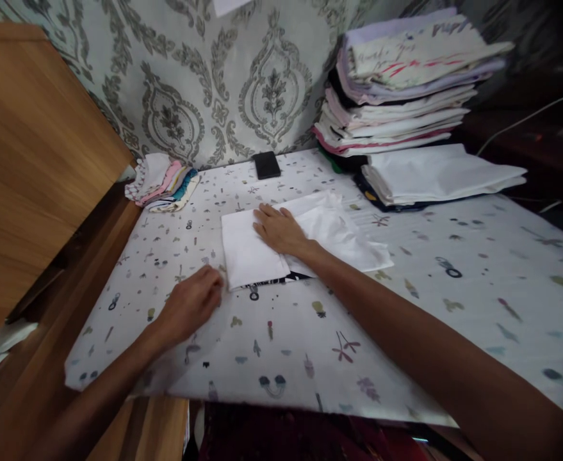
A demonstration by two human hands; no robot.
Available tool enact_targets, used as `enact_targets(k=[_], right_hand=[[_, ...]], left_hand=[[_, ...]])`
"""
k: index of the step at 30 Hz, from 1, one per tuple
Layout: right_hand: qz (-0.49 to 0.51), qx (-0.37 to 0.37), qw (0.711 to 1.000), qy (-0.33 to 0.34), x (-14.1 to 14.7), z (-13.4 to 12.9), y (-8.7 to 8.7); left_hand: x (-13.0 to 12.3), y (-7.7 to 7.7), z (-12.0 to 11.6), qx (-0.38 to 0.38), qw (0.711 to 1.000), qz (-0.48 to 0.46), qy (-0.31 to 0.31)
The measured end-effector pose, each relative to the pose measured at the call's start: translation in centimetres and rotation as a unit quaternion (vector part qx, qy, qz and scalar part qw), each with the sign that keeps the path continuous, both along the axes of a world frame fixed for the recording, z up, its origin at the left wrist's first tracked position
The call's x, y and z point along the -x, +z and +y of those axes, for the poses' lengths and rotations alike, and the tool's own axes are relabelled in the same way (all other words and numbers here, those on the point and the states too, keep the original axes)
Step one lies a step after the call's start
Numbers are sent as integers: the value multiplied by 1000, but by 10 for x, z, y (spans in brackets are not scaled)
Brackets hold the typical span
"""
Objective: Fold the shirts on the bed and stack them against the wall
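Note:
A partly folded white garment (255,253) lies in the middle of the bed-like surface, its left part squared off and flat. Its right part spreads out loose and creased, and a dark printed strip peeks out along the lower edge. My right hand (281,228) rests flat on top of it, fingers stretched out and pressing the fabric. Just left of the garment's near-left corner is my left hand (192,302), its fingers curled in a loose fist. No cloth shows in that fist, and it seems slightly apart from the garment.
A patterned sheet (271,358) covers the surface. A tall stack of folded clothes (401,96) stands at the back right, with a folded white cloth (447,173) before it. Small folded clothes (166,182) lie back left, near a wooden panel (36,160). A black phone-like object (266,165) lies by the wall.

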State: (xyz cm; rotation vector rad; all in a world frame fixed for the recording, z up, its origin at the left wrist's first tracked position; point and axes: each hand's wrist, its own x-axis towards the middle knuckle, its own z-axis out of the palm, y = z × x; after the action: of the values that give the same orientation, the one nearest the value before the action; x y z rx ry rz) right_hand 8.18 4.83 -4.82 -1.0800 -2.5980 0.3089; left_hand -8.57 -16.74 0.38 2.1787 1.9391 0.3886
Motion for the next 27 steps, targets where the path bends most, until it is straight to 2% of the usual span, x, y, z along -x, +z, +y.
enact_targets(k=[2,4,6,8,11,14,18,20,21,22,23,25,27], right_hand=[[17,-12,1000,-17,1,-9,13],[26,-32,999,-16,4,-29,29],[11,-31,999,29,7,-59,44],[-19,-12,995,101,11,-92,51],[-54,-15,988,147,14,-131,51],[-70,-16,989,127,13,-146,49],[-24,37,990,133,4,-134,52],[88,89,987,106,-2,-118,51],[169,122,975,75,-5,-109,50],[255,163,952,35,-6,-98,48],[339,214,916,-7,-7,-88,44],[483,341,802,-86,-6,-69,36],[571,431,685,-137,-2,-56,26]], left_hand=[[15,0,20,35,983,-160,87],[28,0,46,73,940,-286,173],[36,0,74,96,897,-353,247],[38,0,100,98,880,-364,288],[35,0,131,93,887,-332,307],[31,-1,150,98,896,-300,313],[27,2,159,125,902,-282,303],[25,4,156,142,903,-283,291],[24,5,153,150,903,-285,284],[22,6,149,155,904,-288,277],[20,7,145,158,904,-291,270],[16,8,137,158,906,-298,256],[11,9,128,154,908,-306,242]])
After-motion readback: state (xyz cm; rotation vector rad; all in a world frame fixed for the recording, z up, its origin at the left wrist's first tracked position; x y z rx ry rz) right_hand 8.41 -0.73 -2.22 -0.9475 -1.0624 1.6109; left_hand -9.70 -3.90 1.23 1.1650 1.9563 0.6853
